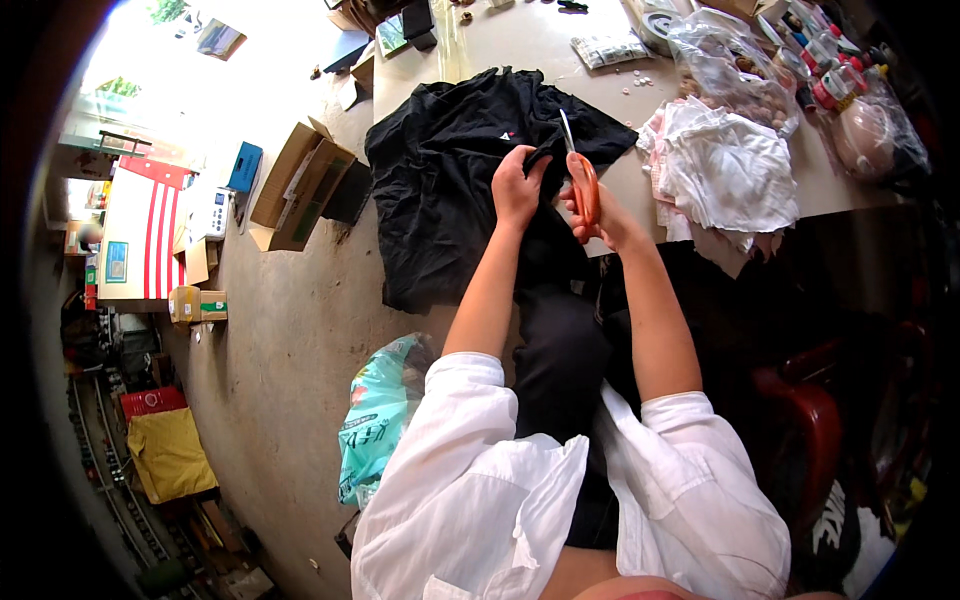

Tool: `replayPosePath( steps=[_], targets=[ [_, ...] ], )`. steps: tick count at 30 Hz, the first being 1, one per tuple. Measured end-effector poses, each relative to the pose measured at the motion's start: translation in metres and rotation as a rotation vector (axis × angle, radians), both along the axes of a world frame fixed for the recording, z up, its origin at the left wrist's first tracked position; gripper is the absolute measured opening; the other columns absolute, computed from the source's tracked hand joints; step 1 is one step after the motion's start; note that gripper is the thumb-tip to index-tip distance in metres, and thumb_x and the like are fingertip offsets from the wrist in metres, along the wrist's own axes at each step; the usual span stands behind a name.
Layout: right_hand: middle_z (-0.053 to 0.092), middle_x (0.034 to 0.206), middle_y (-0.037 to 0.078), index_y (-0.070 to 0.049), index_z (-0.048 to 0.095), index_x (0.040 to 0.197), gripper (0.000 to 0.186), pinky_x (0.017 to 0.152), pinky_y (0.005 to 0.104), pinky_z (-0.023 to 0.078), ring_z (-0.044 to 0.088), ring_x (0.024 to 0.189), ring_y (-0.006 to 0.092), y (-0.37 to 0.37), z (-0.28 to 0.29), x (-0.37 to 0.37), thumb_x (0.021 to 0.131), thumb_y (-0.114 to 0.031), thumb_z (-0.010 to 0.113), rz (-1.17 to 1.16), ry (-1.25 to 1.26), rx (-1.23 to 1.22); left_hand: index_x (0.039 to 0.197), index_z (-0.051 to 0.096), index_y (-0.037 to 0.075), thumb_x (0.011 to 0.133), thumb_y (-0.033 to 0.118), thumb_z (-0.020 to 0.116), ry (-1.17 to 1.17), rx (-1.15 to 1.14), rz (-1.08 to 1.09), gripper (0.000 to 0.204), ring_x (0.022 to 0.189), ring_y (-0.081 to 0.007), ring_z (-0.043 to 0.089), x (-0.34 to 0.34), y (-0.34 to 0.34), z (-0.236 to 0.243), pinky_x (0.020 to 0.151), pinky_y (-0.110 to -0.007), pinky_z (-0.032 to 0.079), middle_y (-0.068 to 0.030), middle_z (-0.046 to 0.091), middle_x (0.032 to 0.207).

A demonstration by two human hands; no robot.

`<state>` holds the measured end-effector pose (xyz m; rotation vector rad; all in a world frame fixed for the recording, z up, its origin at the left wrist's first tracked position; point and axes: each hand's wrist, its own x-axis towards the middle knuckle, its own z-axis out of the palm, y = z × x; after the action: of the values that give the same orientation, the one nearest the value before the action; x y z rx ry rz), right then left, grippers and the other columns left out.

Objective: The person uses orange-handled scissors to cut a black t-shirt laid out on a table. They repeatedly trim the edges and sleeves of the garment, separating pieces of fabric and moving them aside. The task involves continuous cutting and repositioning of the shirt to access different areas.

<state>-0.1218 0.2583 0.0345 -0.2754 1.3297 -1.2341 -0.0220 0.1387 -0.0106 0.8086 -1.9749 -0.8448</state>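
Note:
A black garment (440,150) lies spread over the table's near left corner and hangs down past its edge. My left hand (517,187) is closed on a fold of this black cloth, thumb and fingers pinching it. Orange-handled scissors (586,190) are in my right hand (600,215), its fingers wrapped round the handles. The metal blades point away from me, up beside the fold; whether they touch the cloth I cannot tell. A small white and red mark shows on the garment's front.
White and pink folded cloths (725,165) are stacked to the right on the table (840,195). Behind them sits a clear plastic bag (730,65), near several bottles (835,80). An open cardboard box (305,190) stands left; a teal plastic bag (378,410) is by my left side.

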Motion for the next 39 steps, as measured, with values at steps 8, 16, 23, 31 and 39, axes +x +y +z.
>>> replayPosePath(
  steps=[8, 16, 23, 31, 39],
  targets=[
    [0.060, 0.062, 0.014, 0.004, 0.059, 0.069, 0.073, 0.064, 0.0377, 0.048, 0.061, 0.063, 0.0254, 0.008, -0.005, -0.007, 0.070, -0.068, 0.067, -0.019, 0.927, 0.111, 0.090, 0.061, -0.003, 0.084, 0.005, 0.060, 0.015, -0.055, 0.018, 0.009, 0.077, -0.0315, 0.059, 0.000, -0.004, -0.002, 0.069, -0.034, 0.046, -0.0154, 0.059, 0.084],
    [0.057, 0.059, 0.012, 0.005, 0.058, 0.065, 0.077, 0.061, 0.0359, 0.048, 0.058, 0.057, 0.0210, 0.029, 0.021, -0.040, 0.063, -0.070, 0.071, 0.145, 0.835, 0.172, 0.091, 0.063, -0.004, 0.086, 0.005, 0.058, 0.145, -0.073, 0.133, 0.011, 0.081, -0.0254, 0.060, 0.003, -0.011, -0.011, 0.075, -0.030, 0.046, -0.0120, 0.062, 0.085],
    [0.053, 0.051, 0.008, 0.001, 0.056, 0.056, 0.072, 0.058, 0.0333, 0.047, 0.055, 0.051, 0.0178, 0.040, 0.012, -0.051, 0.068, -0.069, 0.067, 0.122, 0.712, 0.261, 0.091, 0.063, -0.002, 0.085, 0.005, 0.059, 0.007, -0.143, 0.082, 0.010, 0.081, -0.0312, 0.062, 0.000, -0.008, -0.010, 0.074, -0.033, 0.048, -0.0158, 0.063, 0.085],
    [0.062, 0.064, 0.022, 0.007, 0.061, 0.063, 0.062, 0.066, 0.0377, 0.051, 0.067, 0.068, 0.0326, 0.034, 0.018, -0.038, 0.074, -0.054, 0.068, -0.033, 0.984, 0.104, 0.107, 0.060, 0.006, 0.073, 0.015, 0.072, -0.312, -0.231, -0.017, 0.037, 0.089, -0.0340, 0.062, -0.007, -0.002, 0.000, 0.074, -0.040, 0.049, -0.0145, 0.065, 0.096],
    [0.063, 0.066, 0.021, 0.008, 0.065, 0.071, 0.066, 0.063, 0.0375, 0.050, 0.066, 0.063, 0.0305, 0.038, 0.026, -0.042, 0.075, -0.058, 0.066, 0.352, 0.998, 0.205, 0.092, 0.060, 0.008, 0.077, 0.006, 0.057, -0.762, -0.655, 0.183, 0.015, 0.096, -0.0285, 0.055, 0.023, -0.041, 0.014, 0.079, -0.038, 0.045, -0.0087, 0.055, 0.097]
  ],
)
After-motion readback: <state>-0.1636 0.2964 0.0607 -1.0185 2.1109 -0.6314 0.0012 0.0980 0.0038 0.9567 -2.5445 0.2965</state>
